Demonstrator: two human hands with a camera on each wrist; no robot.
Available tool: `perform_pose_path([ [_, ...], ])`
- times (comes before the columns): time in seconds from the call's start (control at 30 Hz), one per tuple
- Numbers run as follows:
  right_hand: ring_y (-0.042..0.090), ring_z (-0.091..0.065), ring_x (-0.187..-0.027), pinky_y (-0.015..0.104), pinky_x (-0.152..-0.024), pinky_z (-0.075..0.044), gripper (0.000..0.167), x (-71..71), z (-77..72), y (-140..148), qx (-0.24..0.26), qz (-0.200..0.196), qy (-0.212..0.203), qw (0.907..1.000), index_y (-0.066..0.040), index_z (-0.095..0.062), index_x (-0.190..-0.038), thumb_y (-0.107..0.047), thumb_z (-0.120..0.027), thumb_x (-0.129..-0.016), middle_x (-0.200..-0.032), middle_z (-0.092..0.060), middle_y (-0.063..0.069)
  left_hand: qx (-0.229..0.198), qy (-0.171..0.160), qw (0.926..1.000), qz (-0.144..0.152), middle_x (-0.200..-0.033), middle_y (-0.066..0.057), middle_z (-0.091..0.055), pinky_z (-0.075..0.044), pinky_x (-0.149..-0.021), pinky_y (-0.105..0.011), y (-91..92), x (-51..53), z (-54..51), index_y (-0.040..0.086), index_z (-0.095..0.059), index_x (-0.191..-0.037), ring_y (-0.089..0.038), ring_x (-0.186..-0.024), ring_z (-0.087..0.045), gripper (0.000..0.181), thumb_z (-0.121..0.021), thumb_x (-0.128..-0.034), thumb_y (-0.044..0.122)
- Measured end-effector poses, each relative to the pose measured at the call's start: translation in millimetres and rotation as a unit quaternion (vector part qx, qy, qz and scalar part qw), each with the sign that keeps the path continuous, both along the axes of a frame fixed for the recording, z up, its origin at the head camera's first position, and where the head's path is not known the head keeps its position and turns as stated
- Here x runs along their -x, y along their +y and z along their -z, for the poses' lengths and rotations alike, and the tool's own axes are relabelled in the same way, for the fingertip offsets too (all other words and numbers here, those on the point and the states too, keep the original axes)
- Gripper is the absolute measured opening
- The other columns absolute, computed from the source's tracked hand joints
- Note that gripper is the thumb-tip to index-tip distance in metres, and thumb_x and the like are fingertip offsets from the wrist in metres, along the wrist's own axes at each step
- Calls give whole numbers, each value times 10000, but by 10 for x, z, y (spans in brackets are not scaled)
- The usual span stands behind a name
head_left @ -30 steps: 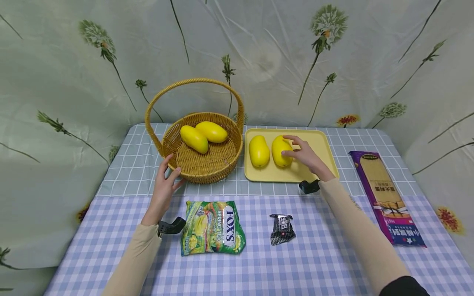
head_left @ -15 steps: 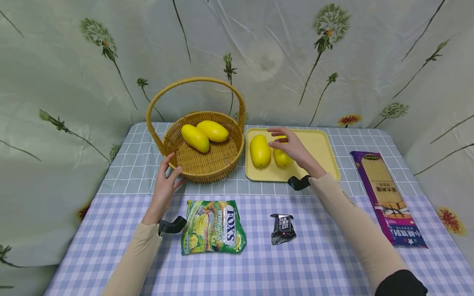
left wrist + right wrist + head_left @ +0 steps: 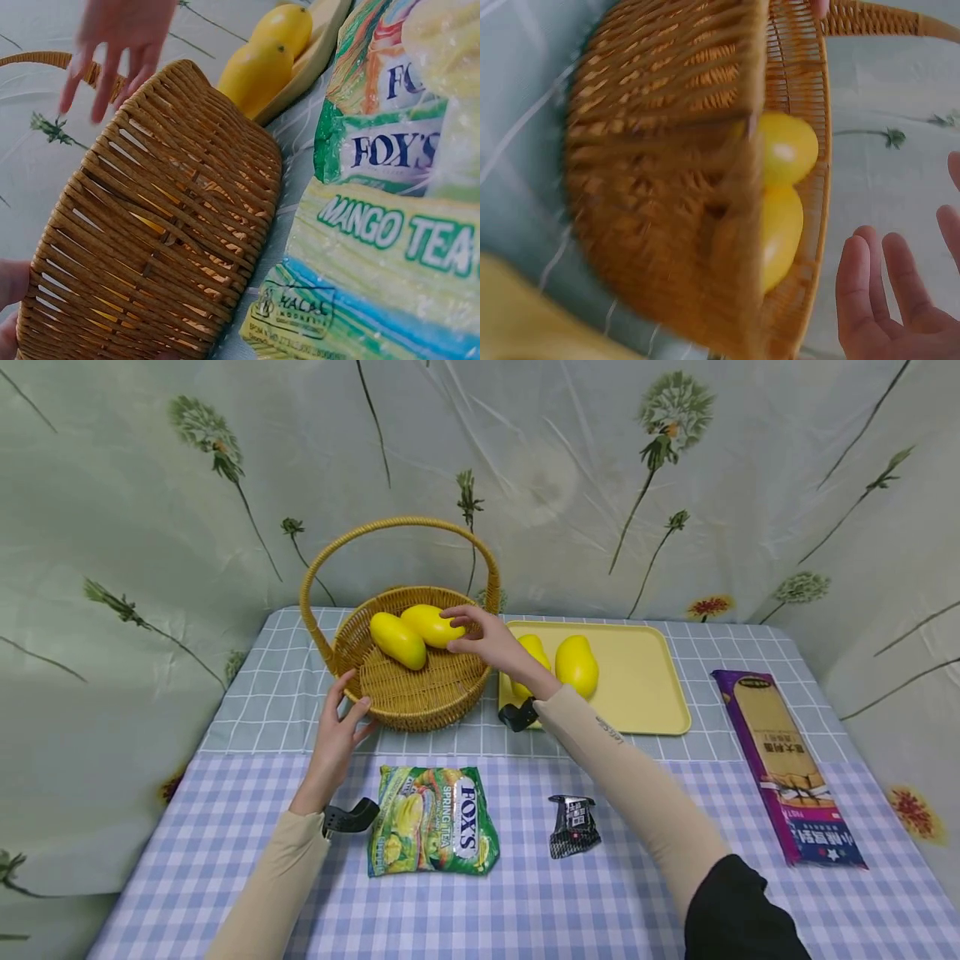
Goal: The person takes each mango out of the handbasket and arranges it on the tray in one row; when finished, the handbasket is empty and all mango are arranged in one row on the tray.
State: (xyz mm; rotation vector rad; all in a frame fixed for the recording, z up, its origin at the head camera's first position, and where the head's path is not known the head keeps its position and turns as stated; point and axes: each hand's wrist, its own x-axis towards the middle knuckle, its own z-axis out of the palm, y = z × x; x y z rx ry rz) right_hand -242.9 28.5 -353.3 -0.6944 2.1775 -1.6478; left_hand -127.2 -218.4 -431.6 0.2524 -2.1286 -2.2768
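My left hand (image 3: 332, 745) holds the front left rim of the wicker basket (image 3: 420, 720); its fingertips show at the left edge of the left wrist view. Inside the basket lie two yellow mangoes (image 3: 397, 642) (image 3: 429, 625). Over the basket's right side hovers my right hand (image 3: 491, 642), fingers apart and holding nothing, partly covering the right mango. The right wrist view has this hand (image 3: 904, 315) beside the basket (image 3: 660, 165). Two more mangoes (image 3: 577, 667) (image 3: 259, 73) rest on the yellow tray (image 3: 637, 681), the left one partly behind my right wrist.
A green candy bag (image 3: 431, 822) lies in front of the basket, with a small black packet (image 3: 574, 827) to its right. At the far right is a long purple package (image 3: 787, 764). A flowered curtain (image 3: 555, 460) hangs behind the table.
My right hand has moved left from above the right tray mango to over the basket, empty throughout. The tray mango it touched has shifted and turned slightly. My left hand stays on the rim.
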Motion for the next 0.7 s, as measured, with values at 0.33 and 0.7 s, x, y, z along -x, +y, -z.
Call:
perform_pose_path([
  [0.33,287,-449,-1219,346,-896,-479,471,159,-22,-509,-481,17,-148,9987,-99,-501,-1371,-87,-617,-915,-1389,-428,187,-9,10,10000,15,-1565,-87,35,-370,-1045,-505,7,5,3,167,-152,-1538,-345,-1337,-301,585,-447,-1033,159],
  [0.7,251,-315,-1342,365,-1006,-388,575,230,76,-792,-1152,-240,-435,9921,-130,-432,-1439,-65,-612,-897,-1513,-300,112,27,67,10000,29,-1573,-34,30,-369,-1046,-502,8,-9,-5,199,-154,-1542,-330,-1346,-295,592,-453,-1031,186],
])
